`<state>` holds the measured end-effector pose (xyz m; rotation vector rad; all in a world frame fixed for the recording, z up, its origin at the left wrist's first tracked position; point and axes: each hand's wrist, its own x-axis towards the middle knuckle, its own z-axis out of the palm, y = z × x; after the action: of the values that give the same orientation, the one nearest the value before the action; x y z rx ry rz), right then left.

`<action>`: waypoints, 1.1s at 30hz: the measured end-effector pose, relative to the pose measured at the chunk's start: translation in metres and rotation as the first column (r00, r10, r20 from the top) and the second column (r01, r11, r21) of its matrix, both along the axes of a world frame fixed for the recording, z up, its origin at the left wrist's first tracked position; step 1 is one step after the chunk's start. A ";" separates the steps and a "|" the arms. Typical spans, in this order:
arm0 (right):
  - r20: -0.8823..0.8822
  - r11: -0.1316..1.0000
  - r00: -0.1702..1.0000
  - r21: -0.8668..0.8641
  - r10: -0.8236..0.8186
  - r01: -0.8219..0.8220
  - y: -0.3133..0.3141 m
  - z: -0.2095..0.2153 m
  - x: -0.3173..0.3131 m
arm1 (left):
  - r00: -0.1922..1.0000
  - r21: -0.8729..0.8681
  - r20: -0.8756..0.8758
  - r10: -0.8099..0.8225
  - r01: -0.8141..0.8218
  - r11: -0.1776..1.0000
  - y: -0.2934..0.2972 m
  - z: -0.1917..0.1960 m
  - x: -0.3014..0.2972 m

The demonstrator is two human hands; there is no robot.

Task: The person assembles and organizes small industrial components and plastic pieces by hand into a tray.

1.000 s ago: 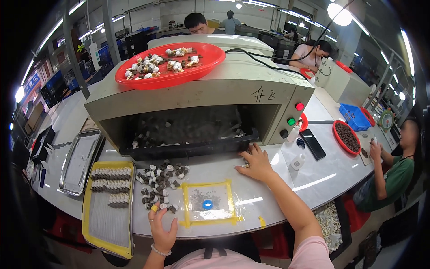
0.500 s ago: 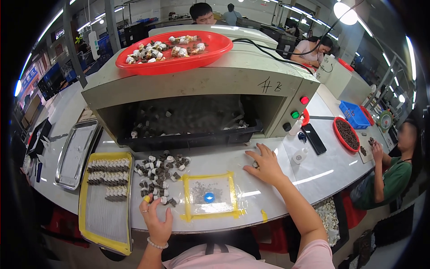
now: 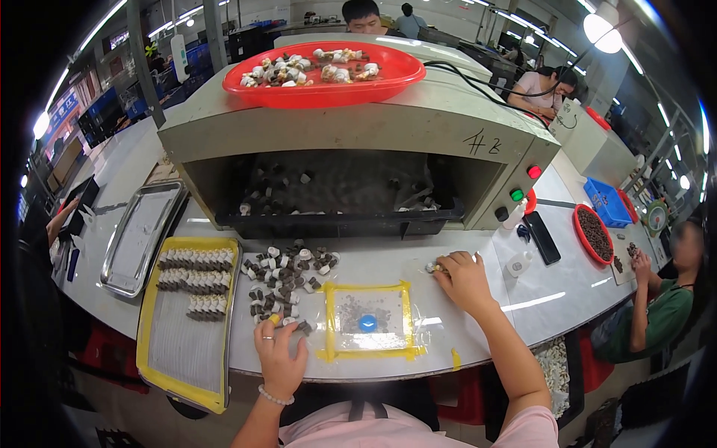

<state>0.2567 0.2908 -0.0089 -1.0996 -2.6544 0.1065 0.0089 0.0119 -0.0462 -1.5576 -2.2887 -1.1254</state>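
Small white-capped pieces with dark stems lie in a loose pile (image 3: 287, 272) on the white table. My left hand (image 3: 282, 364) is at the pile's near end, a yellow cover on one finger. Its thumb and index finger are apart, close beside a dark piece (image 3: 304, 327). Across the table, my right hand (image 3: 464, 282) has its fingers drawn together at a small whitish piece (image 3: 431, 267), partly hidden by the fingertips. Between my hands is a yellow-taped rectangle (image 3: 408, 317) with a round blue spot (image 3: 367, 322). Rows of similar pieces (image 3: 196, 280) stand in a yellow-edged tray (image 3: 151, 343).
A beige open-fronted machine (image 3: 336, 134) stands ahead, a black tray (image 3: 328, 226) of pieces inside and a red tray (image 3: 325, 95) on top. Right are a phone (image 3: 541, 239), a bottle (image 3: 517, 264) and a co-worker (image 3: 661, 313). Another person's hand (image 3: 60, 222) reaches in left, beyond a metal tray (image 3: 112, 276).
My right hand's spread fingers have drawn together at the whitish piece, which has shifted left. My left thumb and index finger have moved up beside the dark piece. The view has shifted slightly.
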 end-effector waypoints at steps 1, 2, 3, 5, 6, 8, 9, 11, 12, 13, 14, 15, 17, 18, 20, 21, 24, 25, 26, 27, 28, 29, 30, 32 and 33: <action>-0.084 0.999 0.996 0.047 0.020 -0.016 -0.002 -0.001 0.001 | 0.999 -0.016 -0.024 0.021 -0.022 1.000 0.001 0.003 0.002; -0.079 0.999 0.996 0.041 0.033 -0.030 -0.002 -0.001 0.006 | 0.999 -0.023 -0.019 0.035 -0.036 0.999 0.003 0.004 0.002; -0.158 0.996 0.986 0.078 0.045 -0.033 0.001 -0.001 0.012 | 1.000 -0.010 -0.022 0.003 -0.003 1.000 0.005 0.004 0.002; -0.238 0.993 0.967 0.096 0.096 -0.075 -0.002 -0.003 0.013 | 0.999 0.016 -0.031 -0.014 0.015 1.000 0.006 0.006 0.002; -0.326 0.991 0.940 0.121 0.099 -0.063 -0.010 0.001 0.013 | 0.999 0.025 -0.044 -0.003 0.004 1.000 0.005 0.005 0.002; -0.410 0.989 0.905 0.135 0.115 -0.065 -0.031 0.007 0.013 | 1.000 0.054 -0.031 -0.008 0.009 0.998 0.005 0.002 0.001; -0.477 0.997 0.875 0.023 0.077 -0.075 -0.044 0.010 0.015 | 0.999 0.047 -0.028 0.016 -0.015 0.999 0.003 0.000 0.001; -0.531 0.992 0.847 -0.088 0.030 -0.090 -0.065 0.002 0.021 | 1.000 0.077 0.000 -0.007 0.007 0.997 0.003 0.000 0.002; -0.535 0.984 0.845 -0.143 0.013 -0.106 -0.076 -0.004 0.023 | 1.000 0.077 0.006 -0.005 0.004 0.997 0.002 0.001 0.002; -0.538 0.974 0.843 -0.198 -0.011 -0.113 -0.084 -0.009 0.025 | 1.000 0.071 -0.021 0.004 -0.002 0.997 0.003 0.004 0.004; -0.531 0.975 0.847 -0.197 -0.018 -0.103 -0.089 -0.011 0.024 | 0.999 0.067 -0.048 0.009 -0.005 0.998 0.005 0.006 0.006; -0.496 0.973 0.868 -0.207 -0.017 -0.099 -0.095 -0.014 0.023 | 0.999 0.070 -0.040 -0.004 0.007 0.998 0.006 0.006 0.007; -0.472 0.980 0.882 -0.177 -0.005 -0.089 -0.103 -0.018 0.024 | 1.000 0.051 0.014 -0.003 0.003 0.999 0.004 0.006 0.005; -0.460 0.982 0.887 -0.177 -0.029 -0.060 -0.103 -0.021 0.025 | 0.999 0.051 0.028 -0.031 0.029 0.998 0.005 0.004 0.004; -0.444 0.978 0.892 -0.210 -0.080 -0.017 -0.104 -0.025 0.029 | 0.992 0.058 0.128 -0.010 0.002 0.998 0.005 0.000 0.002; -0.464 0.973 0.879 -0.233 -0.113 0.002 -0.107 -0.026 0.025 | 0.988 0.067 0.157 0.002 -0.013 0.998 -0.001 0.002 0.001; -0.490 0.981 0.865 -0.193 -0.105 0.010 -0.106 -0.024 0.026 | 0.940 0.093 0.341 -0.006 -0.027 0.995 -0.003 0.004 0.003; -0.487 0.989 0.871 -0.149 -0.063 -0.012 -0.103 -0.029 0.028 | 0.916 0.131 0.401 -0.033 -0.022 0.991 -0.003 0.009 0.005; -0.485 0.989 0.872 -0.145 -0.063 -0.009 -0.103 -0.029 0.029 | 0.915 0.136 0.402 -0.037 -0.020 0.991 -0.004 0.008 0.005; -0.474 0.978 0.876 -0.206 -0.086 -0.016 -0.103 -0.029 0.031 | 0.916 0.172 0.393 -0.080 0.012 0.985 -0.006 0.006 0.006; -0.463 0.964 0.880 -0.266 -0.106 -0.024 -0.104 -0.027 0.031 | 0.916 0.208 0.381 -0.121 0.043 0.977 -0.009 0.006 0.006; -0.464 0.965 0.880 -0.262 -0.104 -0.024 -0.105 -0.024 0.030 | 0.917 0.212 0.381 -0.123 0.043 0.976 -0.009 0.008 0.011; -0.457 0.963 0.883 -0.270 -0.110 -0.020 -0.107 -0.021 0.026 | 0.660 0.382 0.696 -0.284 -0.005 0.924 -0.008 0.010 0.021; -0.450 0.961 0.886 -0.274 -0.111 -0.019 -0.109 -0.019 0.019 | 0.289 0.512 0.838 -0.463 -0.124 0.850 -0.004 0.016 0.031; -0.480 0.950 0.869 -0.311 -0.121 -0.039 -0.110 -0.019 0.016 | 0.127 0.482 0.873 -0.470 -0.088 0.872 -0.001 0.020 0.032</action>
<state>0.2732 0.1805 -0.0281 -1.0415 -2.1883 0.7236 0.0405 0.0113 -0.0258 -0.9117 -1.8953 -3.3022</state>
